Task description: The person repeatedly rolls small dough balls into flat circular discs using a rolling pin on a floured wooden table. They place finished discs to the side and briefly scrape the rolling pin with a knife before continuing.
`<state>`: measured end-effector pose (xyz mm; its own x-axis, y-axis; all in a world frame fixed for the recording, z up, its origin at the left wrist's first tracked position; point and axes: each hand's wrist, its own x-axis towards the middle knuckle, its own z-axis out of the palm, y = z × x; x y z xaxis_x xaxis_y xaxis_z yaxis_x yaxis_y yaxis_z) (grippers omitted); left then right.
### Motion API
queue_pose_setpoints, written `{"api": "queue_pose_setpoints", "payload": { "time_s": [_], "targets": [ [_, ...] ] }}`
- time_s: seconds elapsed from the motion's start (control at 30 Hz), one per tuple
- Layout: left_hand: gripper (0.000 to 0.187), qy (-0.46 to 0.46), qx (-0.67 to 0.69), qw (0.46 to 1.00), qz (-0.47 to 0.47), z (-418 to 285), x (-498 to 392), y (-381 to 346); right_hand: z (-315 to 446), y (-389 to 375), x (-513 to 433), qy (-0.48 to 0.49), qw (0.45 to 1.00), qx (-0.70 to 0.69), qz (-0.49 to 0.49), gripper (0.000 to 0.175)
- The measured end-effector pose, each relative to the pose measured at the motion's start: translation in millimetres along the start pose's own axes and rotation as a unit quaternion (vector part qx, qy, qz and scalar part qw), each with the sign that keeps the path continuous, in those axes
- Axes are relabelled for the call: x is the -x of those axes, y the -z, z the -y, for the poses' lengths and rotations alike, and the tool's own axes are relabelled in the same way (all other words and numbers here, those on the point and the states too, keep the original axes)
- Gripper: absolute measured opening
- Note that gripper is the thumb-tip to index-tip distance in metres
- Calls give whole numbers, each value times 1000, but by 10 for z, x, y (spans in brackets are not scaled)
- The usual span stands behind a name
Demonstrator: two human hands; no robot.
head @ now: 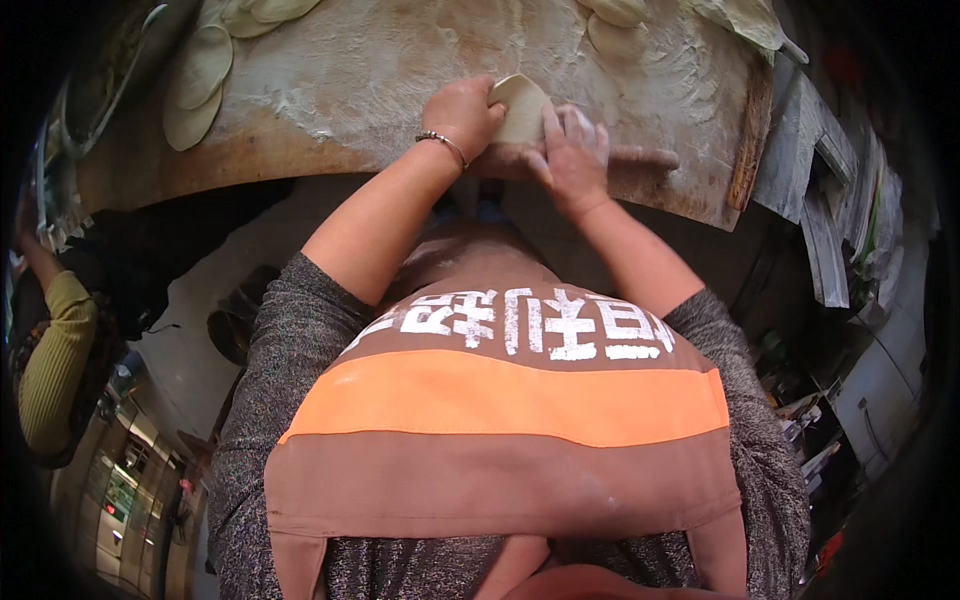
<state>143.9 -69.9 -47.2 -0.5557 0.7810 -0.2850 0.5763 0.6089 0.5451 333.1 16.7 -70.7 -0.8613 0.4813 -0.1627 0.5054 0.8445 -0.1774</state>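
Observation:
On the floured wooden board (420, 82), a thin, pale dough round (521, 109) lies between my two hands near the front edge. My left hand (465, 112), with a beaded bracelet at the wrist, pinches the left rim of the dough between thumb and fingers. The fingers of my right hand (574, 150) are floury and rest at the dough's right rim and over a wooden rolling pin (645, 157). The pin lies along the board's front edge, its right end sticking out past my hand. Whether my right fingers grip the pin or only lie on it cannot be told.
Flat dough rounds (199, 71) overlap at the board's left, with more (615, 34) at its far side. Floury sheets (799, 150) hang at the right. A dark, rimmed container (112, 82) stands at the far left. Another person's yellow sleeve (60, 367) shows at the left rim.

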Motion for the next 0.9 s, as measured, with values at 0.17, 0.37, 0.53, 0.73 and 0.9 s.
{"api": "queue_pose_setpoints", "payload": {
  "time_s": [0.17,0.37,0.53,0.73,0.9],
  "targets": [
    [30,-20,29,999,5,8,-314,84,-119,228,-980,-6,995,42,-96,68],
    [40,-89,10,989,118,-147,-692,204,-227,-3,-1060,-25,991,-5,-133,70],
    [26,-120,-148,979,79,-138,-529,161,62,-161,360,2,997,-38,-65,73],
    [31,10,21,999,-29,105,-82,12,136,11,398,-13,998,-54,-21,73],
    [29,18,28,999,-17,99,-101,22,-25,19,-543,-11,997,28,-66,69]
  ]
}}
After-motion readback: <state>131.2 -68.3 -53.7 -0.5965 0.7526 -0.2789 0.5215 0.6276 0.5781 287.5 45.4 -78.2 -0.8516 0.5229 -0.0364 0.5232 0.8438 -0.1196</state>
